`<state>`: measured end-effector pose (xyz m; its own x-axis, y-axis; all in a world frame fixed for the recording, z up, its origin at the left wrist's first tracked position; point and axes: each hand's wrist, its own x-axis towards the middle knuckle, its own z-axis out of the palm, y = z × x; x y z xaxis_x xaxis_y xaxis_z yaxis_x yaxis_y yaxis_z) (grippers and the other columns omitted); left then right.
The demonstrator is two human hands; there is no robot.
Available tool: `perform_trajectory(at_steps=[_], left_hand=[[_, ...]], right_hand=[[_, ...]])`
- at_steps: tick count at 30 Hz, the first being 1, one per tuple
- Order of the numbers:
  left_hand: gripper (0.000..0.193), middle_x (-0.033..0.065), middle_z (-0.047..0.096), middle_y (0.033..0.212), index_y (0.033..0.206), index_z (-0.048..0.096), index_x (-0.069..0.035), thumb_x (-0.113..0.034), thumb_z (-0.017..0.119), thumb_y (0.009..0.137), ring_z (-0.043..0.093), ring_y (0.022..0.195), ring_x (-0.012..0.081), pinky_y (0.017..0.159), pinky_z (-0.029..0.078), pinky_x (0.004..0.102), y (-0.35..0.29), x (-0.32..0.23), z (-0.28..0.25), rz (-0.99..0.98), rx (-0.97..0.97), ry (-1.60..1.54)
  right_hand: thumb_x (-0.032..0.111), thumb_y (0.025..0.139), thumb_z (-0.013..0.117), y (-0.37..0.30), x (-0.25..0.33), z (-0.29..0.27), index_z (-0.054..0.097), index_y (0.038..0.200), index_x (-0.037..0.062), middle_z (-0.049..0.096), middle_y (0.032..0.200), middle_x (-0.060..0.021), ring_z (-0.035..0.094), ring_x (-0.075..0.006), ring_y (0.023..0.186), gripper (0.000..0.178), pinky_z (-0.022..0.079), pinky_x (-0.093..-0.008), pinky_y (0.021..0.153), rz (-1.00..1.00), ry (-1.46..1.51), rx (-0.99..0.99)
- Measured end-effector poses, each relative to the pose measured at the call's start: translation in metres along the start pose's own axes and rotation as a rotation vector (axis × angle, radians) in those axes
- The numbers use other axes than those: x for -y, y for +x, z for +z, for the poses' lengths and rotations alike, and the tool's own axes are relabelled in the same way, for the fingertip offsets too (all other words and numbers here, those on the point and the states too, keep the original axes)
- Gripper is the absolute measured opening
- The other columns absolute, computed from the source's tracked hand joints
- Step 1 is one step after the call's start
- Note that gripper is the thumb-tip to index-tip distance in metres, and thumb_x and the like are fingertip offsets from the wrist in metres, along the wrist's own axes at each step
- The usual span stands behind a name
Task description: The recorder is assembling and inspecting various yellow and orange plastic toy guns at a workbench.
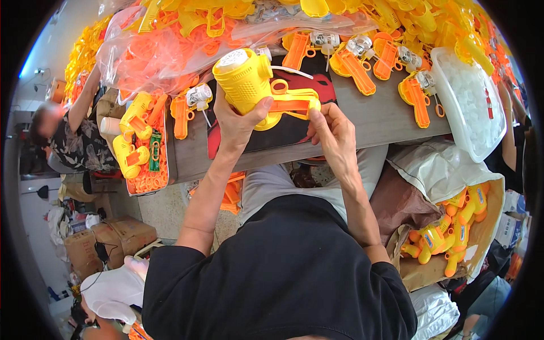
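Observation:
My left hand (pixel 237 126) is wrapped round the barrel of a yellow toy gun (pixel 245 85), thumb on the near side. The gun's wide round end, with a white perforated face, points up and left, while its handle, with an orange inside, stretches to the right. At the tip of that handle, the fingers of my right hand (pixel 335 131) are closed in a pinch; whether they also hold a small part is hidden. A thin white tube (pixel 292 72) crosses just behind the gun. Beneath lies a black and red mat (pixel 320 93) on the grey table (pixel 368 113).
Several orange-and-yellow half shells (pixel 354 71) with clear motor units lie along the table. A tray (pixel 165 170) of orange rings and yellow parts is left, a white tub (pixel 479 107) of translucent pieces right. Finished-looking toy guns (pixel 436 235) fill a sack. A person (pixel 73 124) works at far left.

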<state>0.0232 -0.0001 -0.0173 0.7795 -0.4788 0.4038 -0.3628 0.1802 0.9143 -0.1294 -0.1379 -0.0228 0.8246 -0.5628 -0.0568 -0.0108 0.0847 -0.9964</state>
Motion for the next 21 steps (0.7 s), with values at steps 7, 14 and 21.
perform_trajectory(at_steps=[7, 14, 21], left_hand=[[0.063, 0.0090, 0.067, 0.111, 0.129, 0.050, -0.001, -0.008, 0.083, 0.076, 0.067, 0.094, 0.0157, 0.089, 0.054, 0.0306, -0.010, -0.002, -0.006, 0.030, -0.095, -0.038], [0.056, 0.0095, 0.068, 0.108, 0.125, 0.053, 0.000, -0.008, 0.081, 0.077, 0.068, 0.095, 0.0162, 0.087, 0.055, 0.0311, -0.015, -0.004, -0.009, -0.028, -0.049, -0.123], [0.061, 0.0098, 0.067, 0.109, 0.126, 0.050, 0.000, -0.009, 0.083, 0.076, 0.068, 0.095, 0.0167, 0.086, 0.055, 0.0311, -0.023, -0.009, 0.001, -0.019, -0.159, -0.172]], right_hand=[[0.023, 0.096, 0.070, 0.000, -0.009, 0.013, 0.055, 0.081, 0.0051, 0.047, 0.069, 0.0071, 0.038, -0.0015, 0.063, 0.027, 0.031, -0.0206, 0.055, -0.232, -0.026, -0.050], [0.020, 0.092, 0.074, 0.003, -0.007, 0.003, 0.060, 0.088, 0.0007, 0.048, 0.069, 0.0049, 0.039, -0.0019, 0.065, 0.025, 0.031, -0.0217, 0.055, -0.128, -0.149, -0.017], [0.019, 0.098, 0.065, 0.013, -0.021, 0.005, 0.048, 0.135, 0.0000, 0.067, 0.108, -0.0062, 0.064, -0.0134, 0.096, 0.046, 0.052, -0.0286, 0.084, -0.124, 0.258, 0.183]])
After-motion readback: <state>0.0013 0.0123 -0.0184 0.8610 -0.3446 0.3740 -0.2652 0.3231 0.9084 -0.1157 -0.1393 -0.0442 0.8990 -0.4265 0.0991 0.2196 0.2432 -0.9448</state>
